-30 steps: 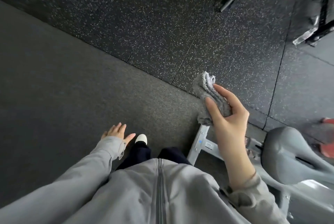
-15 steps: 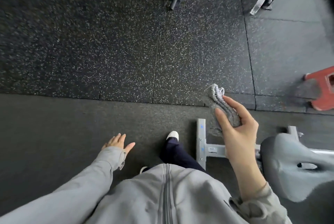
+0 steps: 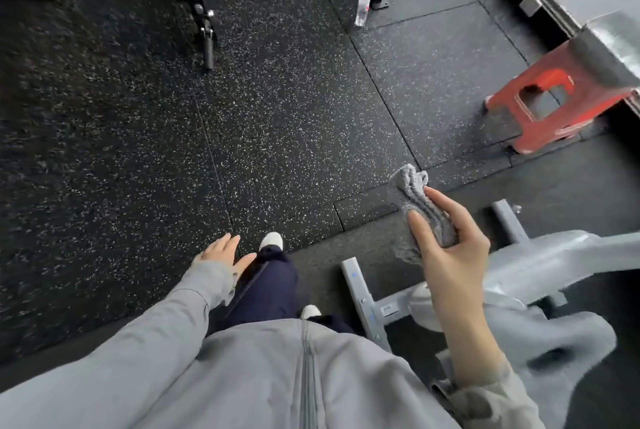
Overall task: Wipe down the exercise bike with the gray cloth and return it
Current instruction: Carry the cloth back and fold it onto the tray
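Observation:
My right hand (image 3: 450, 248) grips the bunched gray cloth (image 3: 414, 196) between thumb and fingers, held in the air above the floor and left of the bike. The gray exercise bike (image 3: 540, 266) fills the lower right, its saddle (image 3: 554, 342) below my right forearm and its rear floor bar (image 3: 363, 300) by my feet. My left hand (image 3: 225, 252) hangs beside my left leg with relaxed fingers and holds nothing.
A red plastic stool (image 3: 540, 110) lies on the floor at the right. A clear water bottle (image 3: 362, 6) stands by a black rack leg at the top. A hanging black strap handle (image 3: 207, 37) is at upper left. Speckled rubber floor spreads ahead.
My view has swung right and forward, bringing the stool, bottle and bike frame into view. My right hand keeps the same hold on the cloth. My left foot has stepped forward.

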`<control>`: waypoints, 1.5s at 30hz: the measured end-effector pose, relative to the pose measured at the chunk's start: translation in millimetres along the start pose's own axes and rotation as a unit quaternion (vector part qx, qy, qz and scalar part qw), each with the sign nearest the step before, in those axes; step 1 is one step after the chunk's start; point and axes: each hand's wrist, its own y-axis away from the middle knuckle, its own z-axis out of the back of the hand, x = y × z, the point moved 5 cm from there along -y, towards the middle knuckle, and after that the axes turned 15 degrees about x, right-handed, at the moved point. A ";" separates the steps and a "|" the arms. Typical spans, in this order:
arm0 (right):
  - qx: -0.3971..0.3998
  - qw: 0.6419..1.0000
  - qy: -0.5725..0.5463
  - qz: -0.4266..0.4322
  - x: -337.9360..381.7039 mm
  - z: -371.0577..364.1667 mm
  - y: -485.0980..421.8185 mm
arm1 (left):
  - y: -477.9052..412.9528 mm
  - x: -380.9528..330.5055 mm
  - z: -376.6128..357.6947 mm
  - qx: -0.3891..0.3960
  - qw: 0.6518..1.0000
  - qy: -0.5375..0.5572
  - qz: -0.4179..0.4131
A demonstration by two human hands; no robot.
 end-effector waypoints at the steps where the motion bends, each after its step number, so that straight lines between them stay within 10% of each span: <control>1: -0.013 1.000 -0.003 -0.010 -0.7 -0.1 -9.4 | -11.0 -7.0 13.9 0.007 1.000 -0.023 -0.010; 26: -0.357 0.916 -0.070 -0.168 19.3 50.9 -245.8 | -226.6 -247.1 313.5 0.088 0.914 -0.376 -0.127; 32: -0.411 0.890 -0.110 -0.161 -1.8 133.6 -301.6 | -235.2 -368.7 352.3 0.093 0.800 -0.569 -0.165; 45: -0.439 0.882 -0.109 -0.128 -13.8 265.3 -419.5 | -261.8 -594.2 414.0 0.050 0.809 -0.541 -0.222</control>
